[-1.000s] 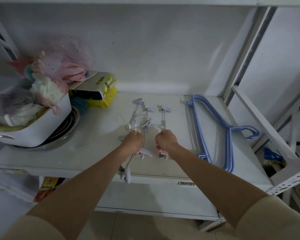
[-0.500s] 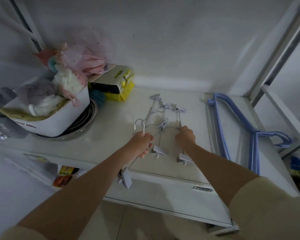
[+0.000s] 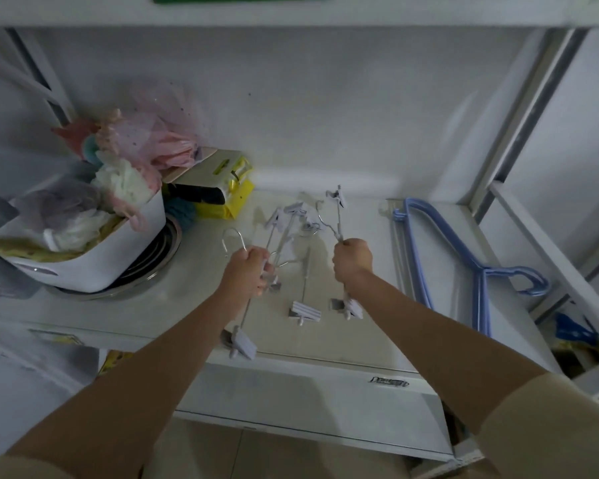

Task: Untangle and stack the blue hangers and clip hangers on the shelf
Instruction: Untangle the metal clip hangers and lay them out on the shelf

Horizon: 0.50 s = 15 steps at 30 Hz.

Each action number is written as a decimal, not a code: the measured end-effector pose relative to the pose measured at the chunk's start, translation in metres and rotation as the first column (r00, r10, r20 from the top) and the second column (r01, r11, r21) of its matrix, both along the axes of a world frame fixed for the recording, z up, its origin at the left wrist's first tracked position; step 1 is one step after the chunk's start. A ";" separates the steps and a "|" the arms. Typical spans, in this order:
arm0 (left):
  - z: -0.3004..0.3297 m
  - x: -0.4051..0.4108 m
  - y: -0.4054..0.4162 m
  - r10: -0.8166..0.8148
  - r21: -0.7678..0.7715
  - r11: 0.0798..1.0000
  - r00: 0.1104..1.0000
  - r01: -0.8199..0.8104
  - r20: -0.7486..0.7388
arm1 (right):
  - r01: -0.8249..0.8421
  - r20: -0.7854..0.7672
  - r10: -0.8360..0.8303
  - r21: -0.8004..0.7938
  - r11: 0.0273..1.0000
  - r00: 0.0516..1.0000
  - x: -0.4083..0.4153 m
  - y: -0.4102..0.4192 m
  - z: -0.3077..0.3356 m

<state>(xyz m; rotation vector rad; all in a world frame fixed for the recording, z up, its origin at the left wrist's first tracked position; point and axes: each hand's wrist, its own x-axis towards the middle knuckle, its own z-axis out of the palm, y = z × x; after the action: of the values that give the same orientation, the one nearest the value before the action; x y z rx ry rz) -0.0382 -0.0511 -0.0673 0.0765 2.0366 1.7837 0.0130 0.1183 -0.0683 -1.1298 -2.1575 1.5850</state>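
Several pale clip hangers with metal hooks lie tangled mid-shelf. My left hand (image 3: 248, 271) grips the bar of one clip hanger (image 3: 242, 342), whose hook rises above my fist and whose lower clip hangs past the shelf's front edge. My right hand (image 3: 351, 259) grips another clip hanger (image 3: 336, 198), lifted and tilted, one clip high at the back, the other below my wrist. A third clip hanger (image 3: 305, 311) lies flat between my hands. The blue hangers (image 3: 464, 257) lie stacked at the right of the shelf (image 3: 377, 340), hooks pointing right.
A white tub (image 3: 94, 257) full of cloth and plastic bags sits on a metal basin at the left. A yellow and white box (image 3: 222, 188) stands behind it. White shelf uprights (image 3: 533, 108) rise at the right, and another shelf board runs overhead.
My hands have drawn apart. The right hand has lifted its clip hanger up and to the right, away from the tangle, while the left keeps hold of its hanger.
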 end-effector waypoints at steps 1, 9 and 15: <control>0.001 -0.003 0.000 0.024 0.009 1.000 0.999 -0.024 -0.023 | -0.009 -0.016 0.008 -0.019 1.000 1.000 0.001 -0.008 0.003; 0.009 0.006 0.008 0.028 0.115 0.993 0.996 -0.018 -0.090 | -0.201 -0.070 0.208 0.100 0.974 0.976 -0.001 -0.088 0.024; 0.004 0.002 -0.010 0.012 0.208 0.978 0.996 0.007 -0.088 | -0.353 0.020 0.369 0.337 0.873 0.929 -0.001 -0.108 0.025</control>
<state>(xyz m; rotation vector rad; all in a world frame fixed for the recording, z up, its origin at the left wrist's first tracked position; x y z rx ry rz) -0.0359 -0.0616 -0.0630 0.2191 1.9020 2.0231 0.0116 0.0107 -0.0432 -0.6049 -2.5937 1.2734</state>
